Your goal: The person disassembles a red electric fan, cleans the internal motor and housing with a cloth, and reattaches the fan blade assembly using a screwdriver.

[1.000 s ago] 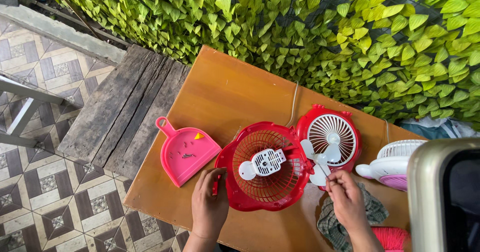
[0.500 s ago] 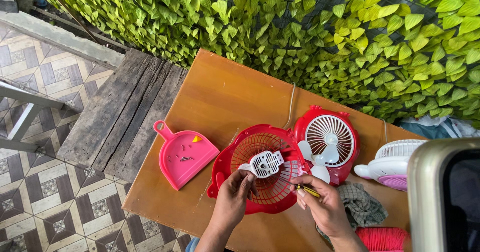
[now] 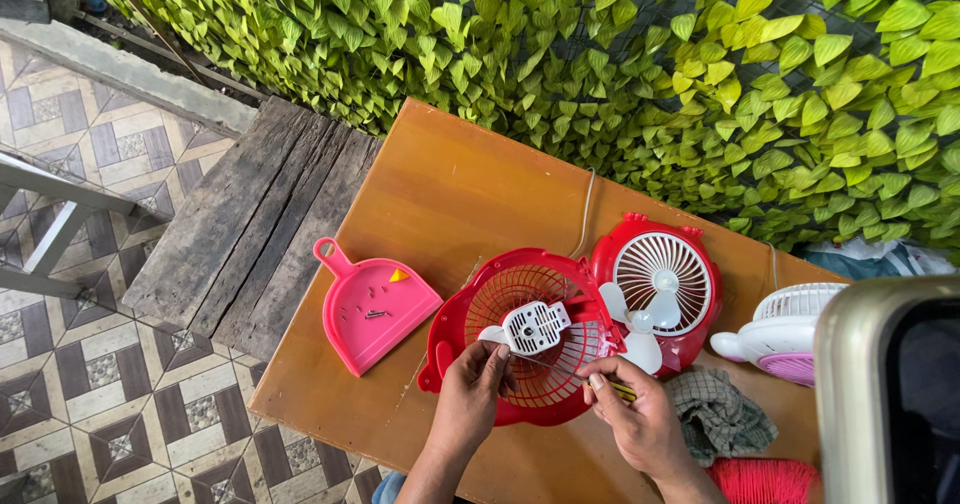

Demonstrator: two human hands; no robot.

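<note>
Red round plastic fan grille [image 3: 525, 349] lies flat on the orange wooden surface [image 3: 450, 194]. Left hand [image 3: 472, 389] pinches its white hub, steadying it; right hand [image 3: 640, 419], closed on a thin yellow-handled tool [image 3: 622, 391], works beside the grille.

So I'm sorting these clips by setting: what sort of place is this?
Probably an outdoor patio or yard used as a makeshift repair spot. A leafy green hedge wall backs the wooden table, patterned floor tiles lie beside it, and both hands work on an opened red fan housing.
</note>
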